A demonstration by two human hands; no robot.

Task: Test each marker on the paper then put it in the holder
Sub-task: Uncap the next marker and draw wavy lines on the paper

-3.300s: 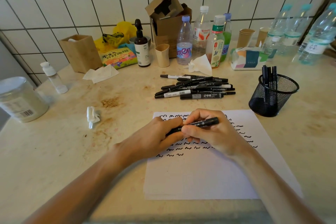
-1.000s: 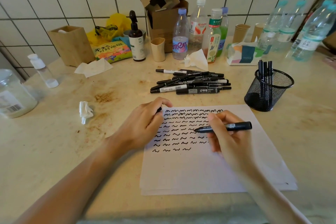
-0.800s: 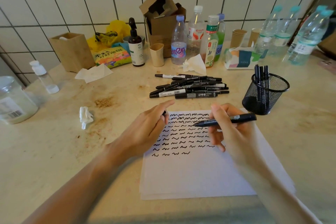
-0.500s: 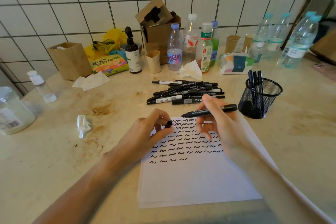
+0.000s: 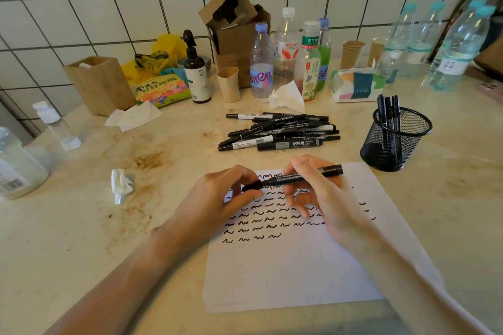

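My right hand (image 5: 321, 198) grips a black marker (image 5: 304, 175) that lies level above the top of the white paper (image 5: 294, 272). My left hand (image 5: 220, 201) pinches the marker's black cap (image 5: 252, 186), which meets the marker's tip. Rows of black squiggles cover the paper's upper half. A pile of several black markers (image 5: 280, 130) lies on the counter behind the paper. The black mesh holder (image 5: 394, 141) stands at the right with three markers upright in it.
Bottles, a cardboard box (image 5: 236, 35), paper cups and a tissue pack (image 5: 356, 84) line the tiled wall. A crumpled tissue (image 5: 121, 185) lies left of my left hand. A wooden box (image 5: 99, 84) and a large jar (image 5: 16, 168) stand at the far left.
The uncapped marker was lifted off the paper and swung toward my left hand. The cap in my left hand has come up to the tip.
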